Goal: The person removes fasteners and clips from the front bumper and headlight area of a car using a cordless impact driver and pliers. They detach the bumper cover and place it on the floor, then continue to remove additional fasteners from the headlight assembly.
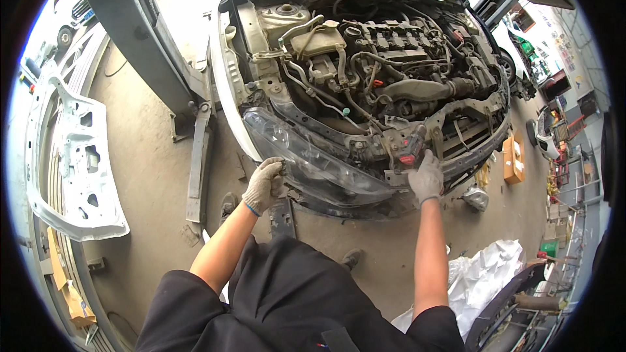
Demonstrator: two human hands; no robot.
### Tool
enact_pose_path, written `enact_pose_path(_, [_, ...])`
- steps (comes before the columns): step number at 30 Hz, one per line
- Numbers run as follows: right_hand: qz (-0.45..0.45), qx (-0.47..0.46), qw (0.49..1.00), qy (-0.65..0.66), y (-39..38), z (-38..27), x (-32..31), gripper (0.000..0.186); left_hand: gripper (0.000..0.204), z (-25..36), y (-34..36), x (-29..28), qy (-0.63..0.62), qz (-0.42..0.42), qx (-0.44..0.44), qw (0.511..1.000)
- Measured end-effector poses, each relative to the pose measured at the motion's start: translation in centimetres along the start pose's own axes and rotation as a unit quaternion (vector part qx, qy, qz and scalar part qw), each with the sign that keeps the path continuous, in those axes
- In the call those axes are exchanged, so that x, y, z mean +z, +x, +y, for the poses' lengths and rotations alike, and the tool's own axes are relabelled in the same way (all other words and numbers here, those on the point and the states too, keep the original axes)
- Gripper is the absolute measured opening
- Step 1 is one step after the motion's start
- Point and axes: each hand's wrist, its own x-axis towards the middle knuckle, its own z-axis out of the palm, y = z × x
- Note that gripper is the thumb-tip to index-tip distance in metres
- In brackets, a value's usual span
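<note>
A car's open engine bay fills the upper middle. My gloved left hand is closed at the front corner of the clear headlight, with a small dark thing at its fingertips that I cannot make out. My gloved right hand grips a red and black power tool, held over the metal front panel to the right of the headlight. Both forearms reach up from the lower edge.
A grey lift post with its arm stands left of the car, beside a white body panel. On the right are a cardboard box, a loose lamp, white wrapping and a dark bumper.
</note>
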Motion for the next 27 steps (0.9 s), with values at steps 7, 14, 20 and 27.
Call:
enact_pose_path(7, [-0.087,0.017,0.996,-0.003,1.5,1.2,0.2,0.083,0.016,1.0,-1.8,0.1,-0.058,-0.059,-0.012,0.996])
enact_pose_path(14, [0.005,-0.037,0.881,0.472,-7.8,-4.4,-3.2,0.032,0.019,1.2,-1.1,-1.4,-0.042,-0.052,0.013,0.998])
enact_pose_path(20, [-0.112,-0.144,0.852,0.49,-15.0,-13.6,-5.2,0.034,0.015,1.3,-0.5,-1.1,-0.052,-0.065,0.021,0.996])
enact_pose_path(27, [-0.202,-0.301,0.833,0.419,-16.7,-16.0,-5.9,0.07,0.021,1.5,-1.0,-0.4,-0.056,-0.065,0.04,0.996])
